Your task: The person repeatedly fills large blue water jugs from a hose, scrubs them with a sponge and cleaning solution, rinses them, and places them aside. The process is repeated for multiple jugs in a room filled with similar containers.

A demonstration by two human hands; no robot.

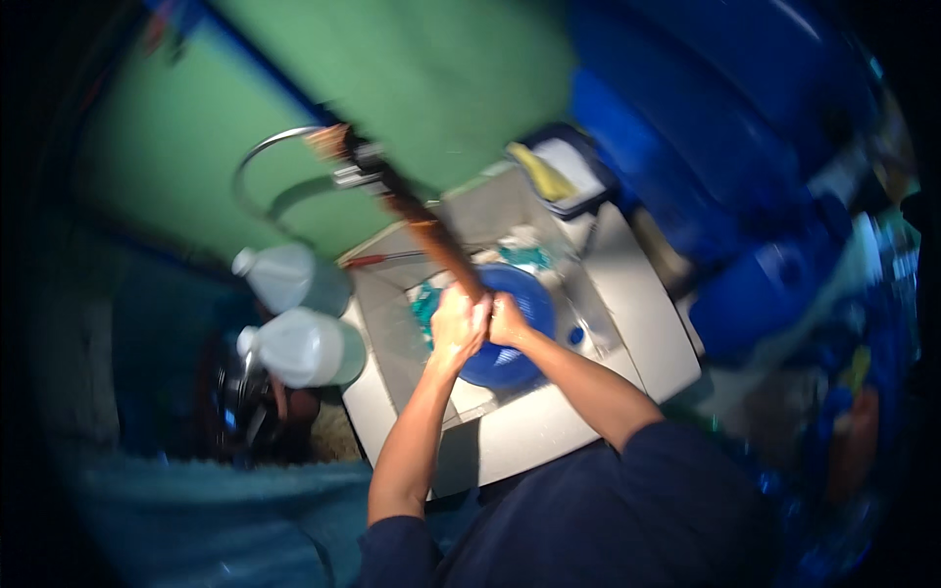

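My left hand (457,325) and my right hand (506,321) are pressed together over a round blue basin (510,372), fingers curled in and blurred by motion. What they hold, if anything, is hidden. A brown tube (437,242) comes down from a metal valve (363,167) and its lower end meets my hands; I cannot tell whether they grip it. The basin stands inside a pale square sink (392,294). Teal-and-white cloth (524,255) lies beyond the basin, and more shows at its left.
Two translucent jugs (306,348) stand left of the sink. A dark tray (573,204) with a yellow item sits at the far right corner. A red-handled tool (368,260) lies along the far left rim. Large blue containers (706,127) crowd the right; a green wall (441,78) rises behind.
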